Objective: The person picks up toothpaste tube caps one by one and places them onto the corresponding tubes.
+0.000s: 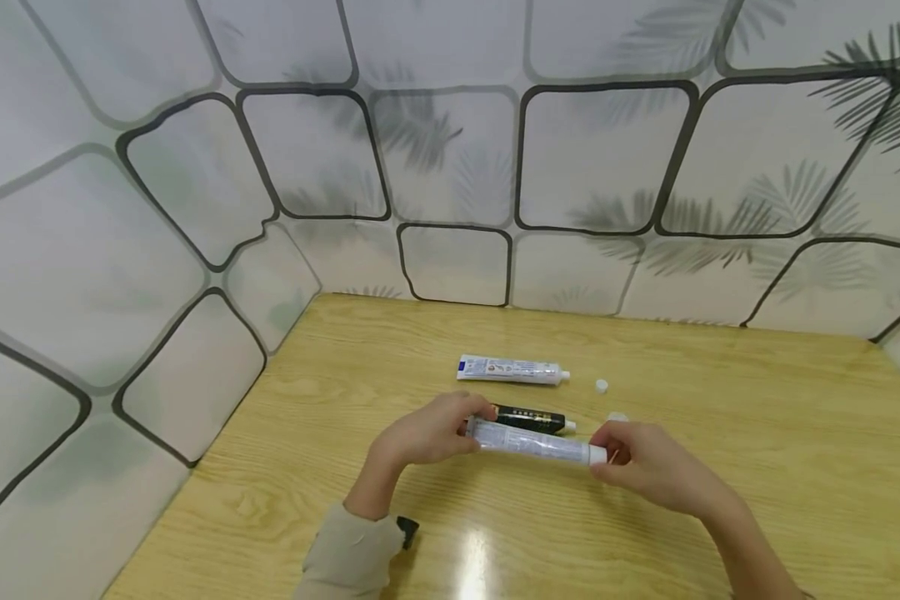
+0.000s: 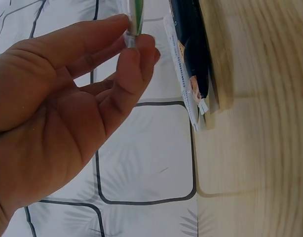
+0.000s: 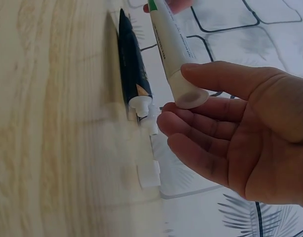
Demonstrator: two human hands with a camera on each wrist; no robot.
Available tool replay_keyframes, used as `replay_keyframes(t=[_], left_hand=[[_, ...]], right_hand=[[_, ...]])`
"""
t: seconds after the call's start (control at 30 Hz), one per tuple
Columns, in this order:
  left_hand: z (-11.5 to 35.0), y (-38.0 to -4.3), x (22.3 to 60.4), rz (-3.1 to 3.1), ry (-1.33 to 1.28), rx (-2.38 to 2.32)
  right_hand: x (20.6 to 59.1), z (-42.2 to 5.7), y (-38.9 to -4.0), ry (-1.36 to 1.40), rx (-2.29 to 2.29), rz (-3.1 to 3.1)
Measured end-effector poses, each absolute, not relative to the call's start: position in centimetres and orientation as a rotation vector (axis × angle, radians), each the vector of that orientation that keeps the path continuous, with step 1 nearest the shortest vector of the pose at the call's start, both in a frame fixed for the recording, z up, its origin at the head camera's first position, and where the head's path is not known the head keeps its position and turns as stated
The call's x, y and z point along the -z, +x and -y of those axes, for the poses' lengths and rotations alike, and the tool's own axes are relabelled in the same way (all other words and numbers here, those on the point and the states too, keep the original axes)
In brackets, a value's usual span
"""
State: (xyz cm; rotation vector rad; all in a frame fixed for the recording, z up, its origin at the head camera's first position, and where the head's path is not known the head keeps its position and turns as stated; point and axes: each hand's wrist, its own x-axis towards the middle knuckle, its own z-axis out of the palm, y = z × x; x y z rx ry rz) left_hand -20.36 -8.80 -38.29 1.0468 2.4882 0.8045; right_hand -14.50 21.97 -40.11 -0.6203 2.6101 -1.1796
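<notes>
A white toothpaste tube is held above the table between both hands. My left hand pinches its flat crimped end between thumb and fingers; the left wrist view shows that end of the tube edge-on. At the other end, my right hand pinches the white cap, which sits on the tube. Just behind the held tube lies a black toothpaste tube, its white nozzle uncapped. Farther back, another white toothpaste tube lies with its nozzle bare.
One loose white cap stands on the wooden table right of the rear tube. A second white cap is partly hidden behind my right hand. Something small and black shows beside my left sleeve. Patterned walls border the table.
</notes>
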Motion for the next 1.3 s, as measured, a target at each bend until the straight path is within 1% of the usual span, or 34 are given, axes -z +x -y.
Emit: replay_keyframes(t=[0.3, 0.43, 0.73, 1.3], left_hand=[[8.7, -20.5, 39.3, -2.457, 0.981, -0.688], [8.6, -20.4, 39.4, -2.452, 0.935, -0.639], [8.8, -20.4, 39.6, -2.456, 0.928, -0.542], [9.1, -20.2, 39.5, -2.436, 0.871, -0.559]], right_hand=[[41.1, -21.4, -14.8, -0.663, 1.128, -2.627], [41.4, -21.0, -14.8, -0.638, 1.102, -2.602], [42.4, -20.2, -15.1, -0.610, 0.996, -2.589], [42.8, -20.0, -15.1, -0.534, 0.942, -2.605]])
